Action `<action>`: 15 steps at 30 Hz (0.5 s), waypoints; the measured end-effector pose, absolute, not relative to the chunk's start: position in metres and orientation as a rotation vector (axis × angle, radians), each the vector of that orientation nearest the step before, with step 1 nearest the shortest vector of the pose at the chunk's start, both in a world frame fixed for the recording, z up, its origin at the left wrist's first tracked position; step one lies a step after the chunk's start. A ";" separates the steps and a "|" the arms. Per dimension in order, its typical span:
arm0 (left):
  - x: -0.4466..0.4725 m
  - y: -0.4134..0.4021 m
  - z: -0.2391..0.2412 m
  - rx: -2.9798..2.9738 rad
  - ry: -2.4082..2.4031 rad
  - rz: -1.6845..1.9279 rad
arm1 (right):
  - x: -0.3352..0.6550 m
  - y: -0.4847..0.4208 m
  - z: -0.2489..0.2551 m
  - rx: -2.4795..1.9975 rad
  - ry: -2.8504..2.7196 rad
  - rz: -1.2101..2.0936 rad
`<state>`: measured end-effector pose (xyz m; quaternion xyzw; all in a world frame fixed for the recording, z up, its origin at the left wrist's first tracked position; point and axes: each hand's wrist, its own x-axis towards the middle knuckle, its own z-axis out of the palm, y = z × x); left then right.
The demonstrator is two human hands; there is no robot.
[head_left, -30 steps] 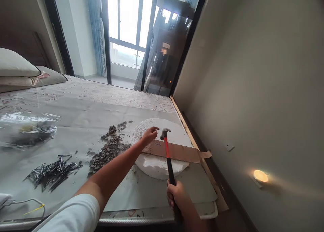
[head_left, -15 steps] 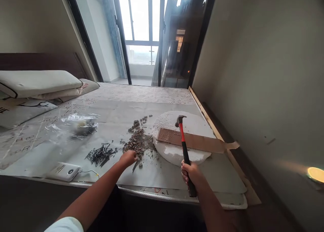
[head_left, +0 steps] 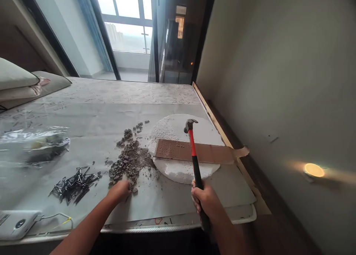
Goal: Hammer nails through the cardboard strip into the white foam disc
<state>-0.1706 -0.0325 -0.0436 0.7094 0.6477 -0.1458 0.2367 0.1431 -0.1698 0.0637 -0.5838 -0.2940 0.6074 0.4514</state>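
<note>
Hands: 2, both the wearer's own.

Right hand (head_left: 206, 198): wrapped tight around the black grip of 1 claw hammer (head_left: 194, 155), grey metal head, red-and-black handle. Hammer is on the right side of the work, handle crossing the view of the brown board, head seen against the white disc. Contact with either: can't tell.

Hammer long axis: runs away from the wearer, leaning slightly left, butt nearest, head at the far end. Claw points right, striking face left.

Left hand (head_left: 120, 191): fingers curled in, at the near edge of 1 heap of loose grey rubble (head_left: 126, 162). Can't tell if anything is pinched in it.

1 flat brown board (head_left: 175, 150), long and narrow, dotted at its left end, lies across 1 round white foam disc (head_left: 171, 129). Board axis left to right, right end dipping slightly toward the wearer.

1 tangle of dark metal nails (head_left: 76, 184), left of the rubble; dozens, no exact count possible. 1 crumpled clear plastic bag (head_left: 36, 147) beyond it, 1 white power bank (head_left: 19, 225) with cable at near left.

All on 1 pale grey sheet (head_left: 94, 136) over the mattress (head_left: 125, 92).
</note>
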 end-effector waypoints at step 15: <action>-0.182 -0.048 -0.012 2.006 1.774 -0.226 | 0.129 -0.182 0.082 -1.362 -0.786 1.417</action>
